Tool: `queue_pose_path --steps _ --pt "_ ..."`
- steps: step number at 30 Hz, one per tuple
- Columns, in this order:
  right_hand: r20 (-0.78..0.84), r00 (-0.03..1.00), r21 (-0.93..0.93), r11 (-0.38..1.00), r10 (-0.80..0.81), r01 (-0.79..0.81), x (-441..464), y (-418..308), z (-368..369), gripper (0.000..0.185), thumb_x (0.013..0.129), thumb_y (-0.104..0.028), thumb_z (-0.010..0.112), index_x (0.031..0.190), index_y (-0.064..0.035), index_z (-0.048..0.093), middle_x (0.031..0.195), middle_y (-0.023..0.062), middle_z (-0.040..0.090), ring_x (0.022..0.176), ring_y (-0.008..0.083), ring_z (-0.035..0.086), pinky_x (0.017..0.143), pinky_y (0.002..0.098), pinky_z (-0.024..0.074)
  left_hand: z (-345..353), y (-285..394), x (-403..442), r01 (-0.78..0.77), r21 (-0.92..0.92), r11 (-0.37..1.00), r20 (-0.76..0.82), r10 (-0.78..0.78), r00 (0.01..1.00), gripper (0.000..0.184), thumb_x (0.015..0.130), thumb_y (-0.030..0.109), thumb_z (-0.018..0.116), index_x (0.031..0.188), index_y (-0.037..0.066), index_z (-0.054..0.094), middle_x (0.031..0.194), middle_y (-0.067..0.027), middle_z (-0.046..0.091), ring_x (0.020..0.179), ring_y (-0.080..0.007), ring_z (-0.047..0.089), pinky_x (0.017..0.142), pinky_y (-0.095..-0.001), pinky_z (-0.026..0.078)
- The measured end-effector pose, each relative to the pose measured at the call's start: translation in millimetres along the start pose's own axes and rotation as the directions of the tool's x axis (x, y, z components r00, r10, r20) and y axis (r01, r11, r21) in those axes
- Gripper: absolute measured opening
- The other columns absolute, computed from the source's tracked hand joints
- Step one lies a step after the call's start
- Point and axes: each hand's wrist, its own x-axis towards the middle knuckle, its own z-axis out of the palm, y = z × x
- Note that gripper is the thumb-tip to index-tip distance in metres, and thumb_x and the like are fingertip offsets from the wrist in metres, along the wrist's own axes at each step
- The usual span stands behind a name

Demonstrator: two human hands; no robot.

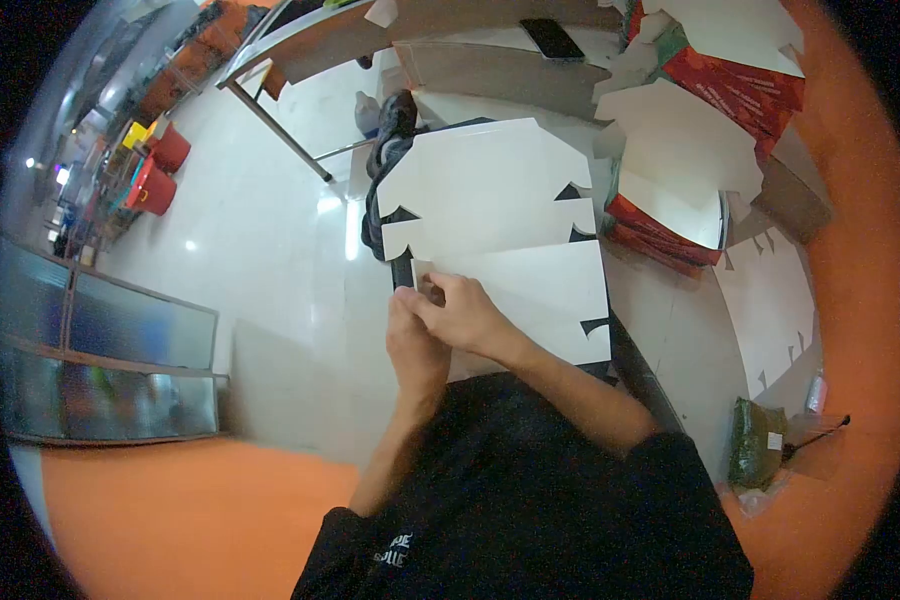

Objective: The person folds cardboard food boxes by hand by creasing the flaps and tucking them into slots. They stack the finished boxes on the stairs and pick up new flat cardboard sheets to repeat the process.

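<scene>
A flat white die-cut cardboard box blank point(490, 180) lies across my lap, with notches and slots along its left and right edges. My left hand point(417, 340) is closed at the blank's left edge, its thumb pointing up along a small side flap point(420, 273). My right hand point(462, 308) reaches across from the right, with fingers curled and pinched at that same flap. The flap stands bent up from the sheet. The two hands touch each other, and part of the flap is hidden behind the fingers.
To the right are red-and-white cardboard pieces point(660, 235) and another white blank point(770, 300) on the floor. A green packet point(757, 440) lies near it. A phone point(552, 40) rests on a surface ahead. Red buckets point(151, 188) and a glass-panelled frame point(140, 320) stand left.
</scene>
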Motion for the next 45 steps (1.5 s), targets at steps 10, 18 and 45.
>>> queue_pose_path --steps 10,18,45 --pt "-0.041 0.999 0.068 0.997 0.032 -0.029 13 30 -9 0.026 0.077 -0.02 0.061 0.086 0.0051 0.061 0.076 0.0174 0.064 0.072 0.0231 0.063 0.066 0.0361 0.0477 -18 -31 0 0.123 -0.428 0.895 0.382 0.056 0.922 0.03 0.073 -0.003 0.057 0.104 -0.003 0.059 0.097 -0.0079 0.048 0.09 -0.0174 0.054 0.073 -0.0253 0.046" --pt "0.242 0.965 0.551 0.832 -0.097 -0.055 14 24 -43 0.024 0.081 -0.002 0.055 0.104 0.0072 0.056 0.094 0.0097 0.063 0.084 0.0142 0.058 0.076 0.0278 0.0463 -36 -23 34 0.53 -0.364 0.766 0.604 -0.239 0.76 0.043 0.081 0.012 0.064 0.117 -0.008 0.049 0.096 -0.0118 0.062 0.083 -0.0146 0.057 0.072 -0.025 0.046" --pt "0.484 0.874 0.371 0.912 -0.03 -0.174 47 47 -31 0.028 0.08 -0.013 0.061 0.102 0.0043 0.057 0.09 0.0078 0.061 0.08 0.0146 0.056 0.069 0.0294 0.0468 -28 -60 60 0.667 -0.376 0.643 0.845 -0.058 0.532 0.039 0.081 0.015 0.062 0.114 -0.004 0.053 0.099 -0.0077 0.062 0.084 -0.0119 0.057 0.077 -0.0263 0.046"
